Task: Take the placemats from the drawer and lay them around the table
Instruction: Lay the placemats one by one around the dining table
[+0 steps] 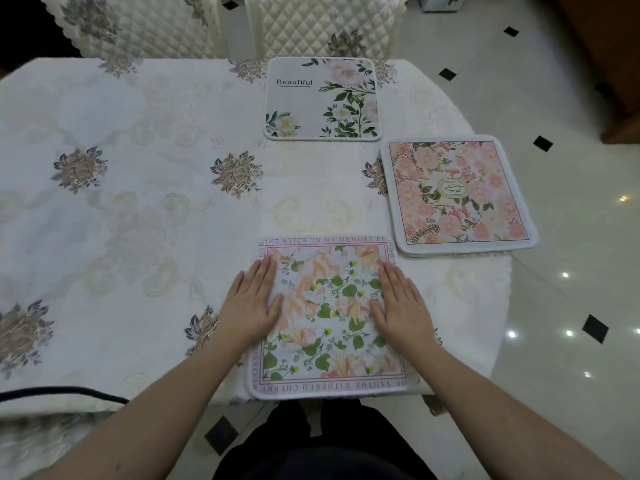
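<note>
The square peach-and-green floral placemat lies at the table's near edge, overhanging slightly. The left hand and right hand press on it, flat and spread. Risk: sliding it nearer could drag the cream embroidered tablecloth or tip the placemat off.

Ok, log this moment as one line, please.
step: smoothing placemat | left hand, right hand: flat on near floral text-bordered placemat | laid: white "Beautiful" leaf placemat, pink floral placemat
</note>
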Available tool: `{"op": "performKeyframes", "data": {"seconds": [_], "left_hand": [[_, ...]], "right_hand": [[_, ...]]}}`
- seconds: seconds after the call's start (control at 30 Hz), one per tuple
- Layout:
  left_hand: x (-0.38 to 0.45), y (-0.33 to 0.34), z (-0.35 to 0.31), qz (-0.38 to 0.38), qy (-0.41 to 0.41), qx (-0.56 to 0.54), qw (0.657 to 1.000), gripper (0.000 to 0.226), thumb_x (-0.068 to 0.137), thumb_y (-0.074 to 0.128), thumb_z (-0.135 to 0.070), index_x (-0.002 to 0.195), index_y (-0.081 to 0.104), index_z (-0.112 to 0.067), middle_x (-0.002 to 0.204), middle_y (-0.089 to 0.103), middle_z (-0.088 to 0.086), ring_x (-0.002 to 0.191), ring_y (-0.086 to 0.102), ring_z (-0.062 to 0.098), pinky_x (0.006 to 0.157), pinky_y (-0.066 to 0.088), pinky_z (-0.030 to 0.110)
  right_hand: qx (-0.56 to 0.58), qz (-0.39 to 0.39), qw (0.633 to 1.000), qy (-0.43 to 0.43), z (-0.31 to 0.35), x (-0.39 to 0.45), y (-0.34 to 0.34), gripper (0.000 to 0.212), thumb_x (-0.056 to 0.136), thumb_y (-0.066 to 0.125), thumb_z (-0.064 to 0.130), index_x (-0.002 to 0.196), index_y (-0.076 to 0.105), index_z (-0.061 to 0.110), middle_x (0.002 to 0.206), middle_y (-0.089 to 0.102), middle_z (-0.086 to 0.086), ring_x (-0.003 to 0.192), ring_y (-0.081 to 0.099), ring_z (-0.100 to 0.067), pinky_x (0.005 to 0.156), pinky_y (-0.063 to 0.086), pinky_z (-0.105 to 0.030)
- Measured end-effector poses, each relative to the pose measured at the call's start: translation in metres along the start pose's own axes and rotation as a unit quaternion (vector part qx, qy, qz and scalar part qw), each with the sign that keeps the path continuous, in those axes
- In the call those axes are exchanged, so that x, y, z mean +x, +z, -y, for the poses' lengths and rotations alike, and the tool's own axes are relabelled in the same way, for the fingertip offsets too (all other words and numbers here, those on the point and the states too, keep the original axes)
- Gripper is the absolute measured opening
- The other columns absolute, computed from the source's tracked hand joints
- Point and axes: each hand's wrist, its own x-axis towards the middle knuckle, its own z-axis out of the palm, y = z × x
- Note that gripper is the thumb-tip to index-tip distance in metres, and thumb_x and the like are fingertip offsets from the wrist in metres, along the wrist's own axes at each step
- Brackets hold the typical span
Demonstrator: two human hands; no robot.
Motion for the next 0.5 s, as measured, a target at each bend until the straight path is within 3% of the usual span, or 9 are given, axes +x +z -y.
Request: {"op": "performKeyframes", "data": {"seconds": [0.2, 0.27, 0.4, 0.5], "left_hand": [[-0.007, -0.013, 0.012, 0.002, -0.054, -0.020, 0.998, 0.073, 0.093, -0.003, -0.055, 0.157, -0.009, -0.020, 0.165, -0.014, -0.003, 0.149, -0.017, 0.010, 0.122, -0.008, 0.034], [-0.017, -0.018, -0.010, -0.017, -0.055, -0.043, 0.997, 0.069, 0.098, 0.003, -0.049, 0.158, -0.001, -0.015, 0.164, -0.008, 0.001, 0.150, -0.011, 0.013, 0.122, -0.005, 0.035], [-0.049, 0.001, -0.068, -0.018, -0.005, -0.090, 0.996, 0.059, 0.105, 0.018, -0.040, 0.156, -0.003, -0.019, 0.162, -0.009, -0.003, 0.150, -0.013, 0.012, 0.122, -0.008, 0.032], [-0.065, 0.024, -0.084, -0.004, -0.001, -0.096, 0.995, 0.059, 0.103, 0.027, -0.037, 0.157, 0.020, -0.014, 0.163, 0.012, -0.001, 0.152, 0.013, 0.016, 0.123, 0.004, 0.035]], "right_hand": [[0.004, -0.017, 0.998, 0.057, -0.002, -0.014, -0.007, 0.069, 0.097, 0.005, 0.050, 0.156, 0.007, 0.013, 0.164, 0.003, -0.002, 0.150, -0.003, -0.011, 0.119, -0.010, -0.027], [0.039, -0.024, 0.998, 0.040, 0.025, -0.023, -0.004, 0.065, 0.100, 0.005, 0.048, 0.156, 0.005, 0.015, 0.163, -0.001, 0.001, 0.149, -0.006, -0.009, 0.119, -0.010, -0.027], [0.079, -0.001, 0.997, -0.008, 0.081, -0.049, 0.013, 0.061, 0.100, 0.007, 0.040, 0.156, 0.004, 0.016, 0.162, -0.005, 0.003, 0.149, -0.012, -0.010, 0.120, -0.009, -0.030], [0.051, 0.015, 0.999, -0.010, 0.093, -0.059, 0.030, 0.063, 0.098, 0.016, 0.035, 0.156, 0.008, 0.012, 0.164, 0.000, -0.002, 0.150, -0.005, -0.013, 0.120, -0.003, -0.033]]}}
